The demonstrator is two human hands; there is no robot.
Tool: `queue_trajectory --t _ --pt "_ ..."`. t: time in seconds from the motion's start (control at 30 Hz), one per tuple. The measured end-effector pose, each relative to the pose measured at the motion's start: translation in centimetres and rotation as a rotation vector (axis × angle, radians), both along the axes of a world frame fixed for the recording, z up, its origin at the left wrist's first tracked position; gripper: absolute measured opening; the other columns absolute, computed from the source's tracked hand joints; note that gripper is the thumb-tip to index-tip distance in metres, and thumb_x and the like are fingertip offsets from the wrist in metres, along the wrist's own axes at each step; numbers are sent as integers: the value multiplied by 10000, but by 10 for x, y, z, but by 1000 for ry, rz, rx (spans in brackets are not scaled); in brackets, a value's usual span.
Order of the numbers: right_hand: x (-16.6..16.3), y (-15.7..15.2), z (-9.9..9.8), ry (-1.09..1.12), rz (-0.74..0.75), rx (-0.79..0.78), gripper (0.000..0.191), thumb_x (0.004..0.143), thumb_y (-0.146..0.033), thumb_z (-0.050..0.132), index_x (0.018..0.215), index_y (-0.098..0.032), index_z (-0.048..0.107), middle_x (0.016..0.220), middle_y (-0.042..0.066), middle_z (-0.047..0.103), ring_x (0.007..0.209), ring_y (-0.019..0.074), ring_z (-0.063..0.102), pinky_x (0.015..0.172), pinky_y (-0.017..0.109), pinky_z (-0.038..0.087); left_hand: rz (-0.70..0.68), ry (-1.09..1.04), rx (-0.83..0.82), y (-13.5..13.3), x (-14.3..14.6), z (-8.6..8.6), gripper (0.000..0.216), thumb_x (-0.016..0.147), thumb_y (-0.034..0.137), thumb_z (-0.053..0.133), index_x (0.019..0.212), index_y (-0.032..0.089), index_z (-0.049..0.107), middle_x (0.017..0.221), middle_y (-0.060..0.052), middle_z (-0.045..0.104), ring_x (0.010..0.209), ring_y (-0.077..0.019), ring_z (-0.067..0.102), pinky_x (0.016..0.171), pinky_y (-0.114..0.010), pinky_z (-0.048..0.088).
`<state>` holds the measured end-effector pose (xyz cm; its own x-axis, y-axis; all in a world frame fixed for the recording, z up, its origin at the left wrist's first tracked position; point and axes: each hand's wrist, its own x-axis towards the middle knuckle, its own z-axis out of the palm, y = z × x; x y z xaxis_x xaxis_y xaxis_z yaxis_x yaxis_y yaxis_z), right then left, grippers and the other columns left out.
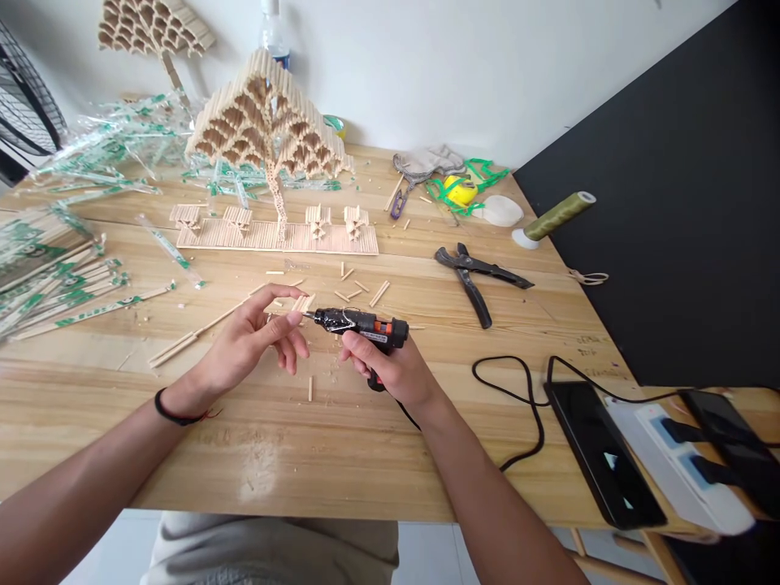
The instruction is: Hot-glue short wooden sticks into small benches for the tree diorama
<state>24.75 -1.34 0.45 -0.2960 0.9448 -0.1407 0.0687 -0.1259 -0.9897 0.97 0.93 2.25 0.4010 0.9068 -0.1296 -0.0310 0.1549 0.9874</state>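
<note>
Two forearms (484,483), two hands (240,337), right holding one glue gun (359,322)

Small craft workspace, hobby-rm. type; can't tell if home or shop. Wood counter (366,463) w/ stick tree model (271,158) on it. Rel. to that model: glue gun (359,323) in front, wrapped sticks (40,248) & fan (28,93) to L, plier-type tool (464,262) R & nearer, phone (588,435) + power strip (700,479) further R, white wall (426,73) behind, 2nd similar model (149,28) back L.
</note>
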Motion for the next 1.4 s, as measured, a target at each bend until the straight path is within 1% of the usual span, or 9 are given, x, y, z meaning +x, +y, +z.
queue_trajectory --t 0.13,0.27,0.57,0.77,0.93,1.07,1.2,1.3,1.4 --pt "-1 1 -3 45 -18 -11 493 912 -658 715 772 -188 670 672 15 635 545 123 503 505 273 414 1 -24 -25 -1 1 2 434 975 473 706 1273 212 528 612 10 750 444 -171 666 468 -244 545" --pt "-2 4 -4 31 -45 2 505 923 -658 701 745 -187 660 655 12 629 537 121 512 500 269 417 17 -63 -65 -1 1 4 416 966 478 708 1252 226 541 521 53 683 379 -151 592 408 -215 502" --pt "0 6 -5 30 -74 27 490 919 -659 708 791 -186 691 703 24 679 526 116 510 486 265 398 67 -111 -132 1 0 5 414 937 510 717 1217 239 576 445 76 611 294 -117 461 319 -170 379" --pt "-3 5 -6 22 -39 15 527 927 -678 685 730 -189 660 655 23 646 527 127 521 490 272 417 54 -103 -155 -1 3 7 423 927 513 724 1215 234 590 438 73 604 295 -117 452 314 -166 349" --pt "-6 3 -7 36 -25 13 525 930 -675 683 733 -188 671 605 2 600 522 128 516 500 274 422 41 -106 -158 -1 3 6 444 928 509 720 1244 225 594 437 72 602 299 -114 449 318 -163 352" --pt "-7 2 -3 77 25 16 538 923 -678 683 703 -188 656 610 8 595 543 133 527 501 277 414 44 -104 -157 -1 3 6 442 934 505 714 1251 220 595 453 66 617 309 -116 462 320 -166 369" --pt "-4 1 1 116 65 -4 523 912 -681 696 742 -187 674 617 2 586 535 130 508 495 280 404 50 -109 -160 0 3 5 427 935 493 721 1239 219 599 458 67 617 318 -120 466 318 -170 376" --pt "0 2 4 135 87 -9 513 882 -685 733 757 -193 666 634 6 610 523 131 515 485 284 408 62 -115 -156 1 2 4 416 943 485 712 1244 219 602 474 66 624 318 -123 478 318 -182 385" --pt "4 3 6 134 96 -18 517 818 -688 798 752 -198 649 605 -15 586 472 119 490 448 276 369 86 -113 -155 2 1 3 393 955 464 695 1250 218 610 495 62 629 332 -126 502 325 -191 394"
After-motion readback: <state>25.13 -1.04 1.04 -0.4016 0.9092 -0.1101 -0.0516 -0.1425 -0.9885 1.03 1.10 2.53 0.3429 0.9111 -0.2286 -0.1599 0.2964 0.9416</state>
